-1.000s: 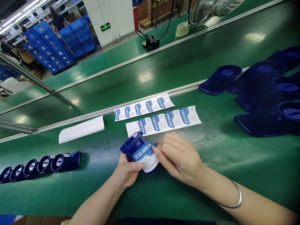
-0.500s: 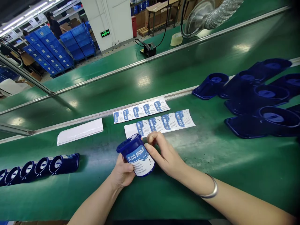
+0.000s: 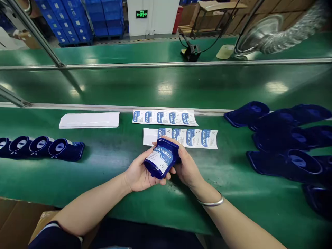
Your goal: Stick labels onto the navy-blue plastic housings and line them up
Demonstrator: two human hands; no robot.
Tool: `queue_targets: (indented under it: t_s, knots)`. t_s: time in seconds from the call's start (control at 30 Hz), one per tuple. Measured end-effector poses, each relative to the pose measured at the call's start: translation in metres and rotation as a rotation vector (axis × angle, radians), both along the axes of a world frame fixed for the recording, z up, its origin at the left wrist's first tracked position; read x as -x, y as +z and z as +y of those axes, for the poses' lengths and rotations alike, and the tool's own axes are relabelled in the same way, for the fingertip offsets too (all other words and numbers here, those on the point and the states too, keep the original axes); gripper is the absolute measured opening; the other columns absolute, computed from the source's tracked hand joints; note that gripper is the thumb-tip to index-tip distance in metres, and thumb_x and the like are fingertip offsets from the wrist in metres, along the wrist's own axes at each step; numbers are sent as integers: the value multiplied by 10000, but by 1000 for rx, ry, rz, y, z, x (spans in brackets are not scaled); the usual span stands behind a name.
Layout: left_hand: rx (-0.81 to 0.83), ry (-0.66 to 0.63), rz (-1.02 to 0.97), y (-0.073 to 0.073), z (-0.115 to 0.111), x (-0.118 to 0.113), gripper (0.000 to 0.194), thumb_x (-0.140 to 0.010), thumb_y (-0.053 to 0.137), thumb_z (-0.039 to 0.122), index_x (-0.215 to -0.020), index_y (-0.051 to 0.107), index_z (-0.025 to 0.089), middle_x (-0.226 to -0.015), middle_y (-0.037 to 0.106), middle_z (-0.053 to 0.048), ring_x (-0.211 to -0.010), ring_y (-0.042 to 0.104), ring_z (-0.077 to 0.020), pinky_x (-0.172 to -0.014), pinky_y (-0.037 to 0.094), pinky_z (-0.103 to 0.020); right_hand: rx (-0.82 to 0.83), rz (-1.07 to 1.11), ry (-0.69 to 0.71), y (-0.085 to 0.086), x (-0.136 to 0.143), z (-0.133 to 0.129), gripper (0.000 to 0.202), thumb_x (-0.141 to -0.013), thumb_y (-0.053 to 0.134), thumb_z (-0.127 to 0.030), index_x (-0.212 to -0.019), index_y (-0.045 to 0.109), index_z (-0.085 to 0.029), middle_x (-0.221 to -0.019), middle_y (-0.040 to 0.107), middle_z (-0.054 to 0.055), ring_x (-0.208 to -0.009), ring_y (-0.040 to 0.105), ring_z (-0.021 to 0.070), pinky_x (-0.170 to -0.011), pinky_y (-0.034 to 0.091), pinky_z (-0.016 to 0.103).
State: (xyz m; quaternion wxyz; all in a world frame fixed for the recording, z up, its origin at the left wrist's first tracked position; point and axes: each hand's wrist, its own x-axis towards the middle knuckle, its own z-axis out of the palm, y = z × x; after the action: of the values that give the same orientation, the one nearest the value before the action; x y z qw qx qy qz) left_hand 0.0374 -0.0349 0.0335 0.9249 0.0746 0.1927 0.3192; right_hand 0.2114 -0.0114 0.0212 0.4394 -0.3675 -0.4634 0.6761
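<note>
Both hands hold a dark blue plastic pump housing [image 3: 174, 152], tilted, above the green bench. A blue and white label [image 3: 161, 157] reading "5000L/H" covers its curved side. My left hand [image 3: 141, 173] supports it from the left and below, fingers curled under it. Around its right side and top, my right hand [image 3: 186, 164] is wrapped, with a silver bangle on that wrist. Just beyond lies a label strip [image 3: 190, 138] with a bare white part at its left end. Behind it is a second label strip [image 3: 164, 117].
Several labelled blue housings [image 3: 66, 150] lie in a row at left; more housings [image 3: 269, 164] cluster at right. A stack of white backing paper [image 3: 89, 120] lies back left. A metal rail [image 3: 166, 65] crosses behind. A soldering-iron stand [image 3: 191, 53] and flexible duct [image 3: 290, 38] stand farther back.
The housing has been turned, so its open end now points down and left. My right hand has moved from the label's edge to grip the housing's right side. The view has levelled.
</note>
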Motion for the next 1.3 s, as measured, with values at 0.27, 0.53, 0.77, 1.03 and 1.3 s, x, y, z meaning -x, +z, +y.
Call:
queue_targets:
  t_s: [0.27,0.53,0.77,1.03,1.3]
  knots:
    - [-143,100,240,-6,3,-2,557,-963,523,552,-1224,639,73,-984,742,-181,-768,732,-250,-672,572,-331,-69,-61,-114,-8,-1,-4,528,-989,490,-612,-1429,498,-319,-1185,655,107,-768,661,209,-413,475,242]
    - [-374,14,450,6,5,8,613,-861,740,506,-1335,572,156,-1088,720,-143,-933,740,-264,-777,586,-362,-338,-250,-135,-16,-11,-3,543,-1031,408,-569,-1508,396,-309,-1249,621,141,-1068,681,326,-749,625,481]
    - [-525,-44,573,10,3,10,745,-735,853,290,-1375,492,167,-1135,705,-152,-1032,717,-302,-870,575,-432,-320,-201,-123,-14,-12,-2,541,-1029,430,-561,-1503,374,-306,-1253,623,132,-1156,659,327,-921,581,538]
    - [-483,51,610,15,4,10,850,-610,938,271,-1378,577,237,-1269,657,-131,-1077,673,-303,-866,609,-444,-434,-200,-123,-15,-11,0,549,-1030,446,-547,-1517,378,-301,-1334,554,116,-1247,578,315,-1070,466,556]
    - [-46,245,605,9,10,18,367,-811,805,349,-1153,762,225,-1222,728,-111,-909,716,-272,-703,648,-389,-960,-340,-85,-1,-4,15,704,-928,506,-664,-1493,390,-261,-1328,554,120,-1214,579,300,-1051,510,492]
